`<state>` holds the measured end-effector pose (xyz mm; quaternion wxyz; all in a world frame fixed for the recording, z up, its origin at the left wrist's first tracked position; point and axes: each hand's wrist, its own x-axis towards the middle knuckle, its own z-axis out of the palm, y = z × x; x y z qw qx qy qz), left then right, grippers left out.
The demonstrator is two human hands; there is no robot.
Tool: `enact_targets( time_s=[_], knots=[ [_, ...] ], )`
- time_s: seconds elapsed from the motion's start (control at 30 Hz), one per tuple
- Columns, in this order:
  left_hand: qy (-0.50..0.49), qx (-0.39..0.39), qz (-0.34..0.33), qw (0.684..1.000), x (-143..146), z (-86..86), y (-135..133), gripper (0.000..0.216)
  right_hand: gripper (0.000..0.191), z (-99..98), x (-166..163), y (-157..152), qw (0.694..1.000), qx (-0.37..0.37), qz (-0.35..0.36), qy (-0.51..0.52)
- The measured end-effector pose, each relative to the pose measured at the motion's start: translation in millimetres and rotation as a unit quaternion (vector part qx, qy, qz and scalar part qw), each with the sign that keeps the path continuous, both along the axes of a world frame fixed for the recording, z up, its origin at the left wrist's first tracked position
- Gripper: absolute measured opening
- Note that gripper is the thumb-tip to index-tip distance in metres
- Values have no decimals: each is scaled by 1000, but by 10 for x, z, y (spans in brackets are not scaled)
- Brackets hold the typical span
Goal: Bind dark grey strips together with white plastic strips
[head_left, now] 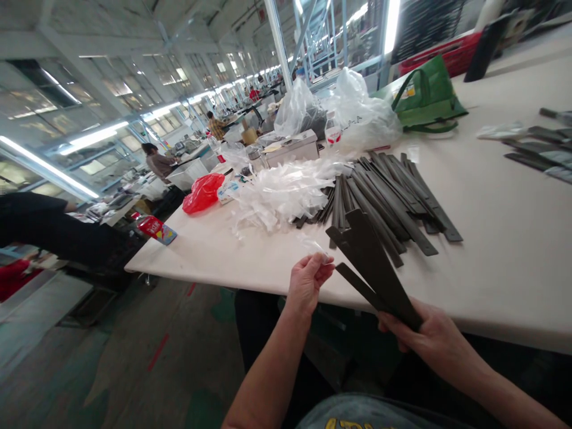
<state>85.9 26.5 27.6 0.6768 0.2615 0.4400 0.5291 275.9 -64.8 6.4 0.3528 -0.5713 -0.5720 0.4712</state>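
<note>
My right hand [429,333] grips several dark grey-green flat strips [373,268] near their lower end, over the table's front edge. One strip is splayed out to the left, its tip close to my left hand [310,277]. The left fingers are pinched on a small clear plastic sleeve [315,245], blurred and hard to make out. Beyond the held strips, a fanned pile of similar dark strips [388,202] lies on the table. Left of that pile is a heap of clear plastic sleeves [286,190].
On the pale table [482,262] are a red plastic bag [203,193], a red-labelled bottle [154,227], a grey box [292,149], white plastic bags [357,113] and a green bag [429,98]. More strips [543,149] lie far right. A person in black [58,232] is at the left.
</note>
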Motion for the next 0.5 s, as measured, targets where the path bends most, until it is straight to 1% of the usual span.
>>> enact_targets(
  time_s=[0.1, 0.2, 0.33, 0.4, 0.5],
  knots=[
    [-2, 6, -4, 1000, 33, -33, -34, 41, 29, -3, -61, 85, 1000, 10, 0, -12],
    [-2, 0, 3, 1000, 37, -69, -35, 36, 28, -65, -84, 114, 999, 19, 7, -34],
    [2, -6, 11, 1000, 57, -141, -57, 40, 29, -110, -118, 120, 997, 34, 9, -74],
    [11, 1, -1, 1000, 97, -200, -119, 41, 29, -96, -149, 153, 996, 36, 10, -80],
    [30, 19, -31, 999, 165, -291, -227, 39, 32, -87, -194, 212, 998, 36, 22, -56]
  ],
)
